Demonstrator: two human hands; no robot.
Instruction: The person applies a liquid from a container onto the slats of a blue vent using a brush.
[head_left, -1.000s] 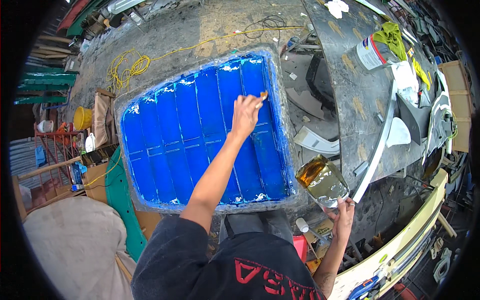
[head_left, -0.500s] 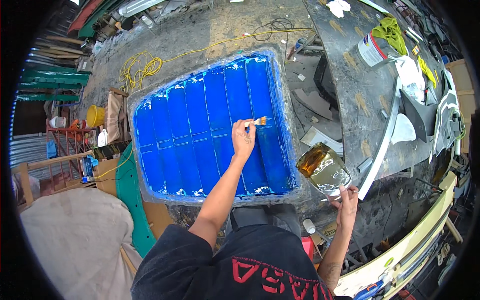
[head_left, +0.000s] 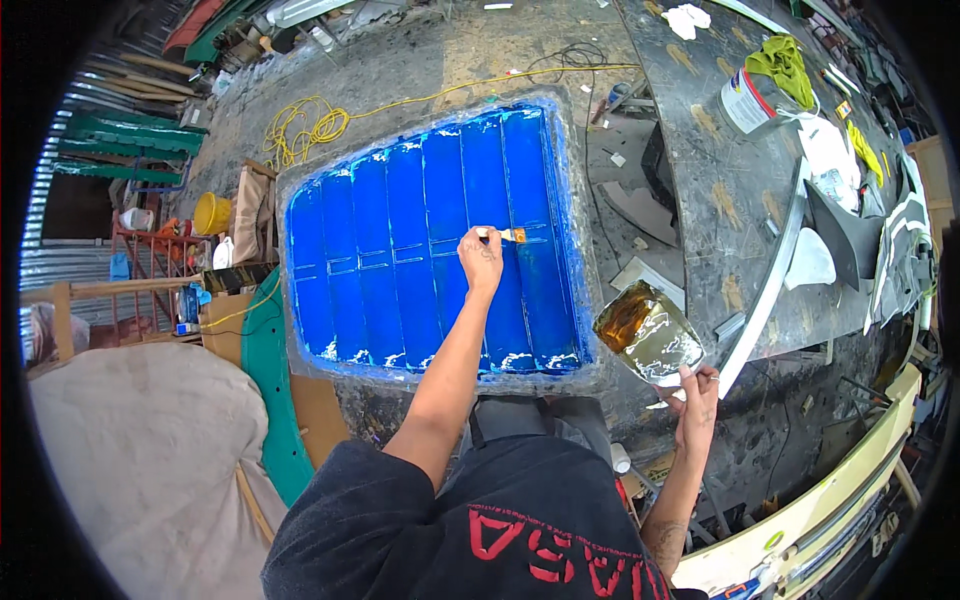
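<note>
Even, fairly bright daylight-like light over mid-frame; exact source cannot be told. Broken white glare along upper and lower edges of the glossy blue ribbed rectangular panel (head_left: 400, 215). Wavy highlights on the clear container of amber liquid (head_left: 650, 333), right of centre. Pale corrugated metal sheeting (head_left: 52, 170) glows bluish at left rim. Lower right dim, detail murky. Centre sharp. Fisheye bending toward rim; corners black.
</note>
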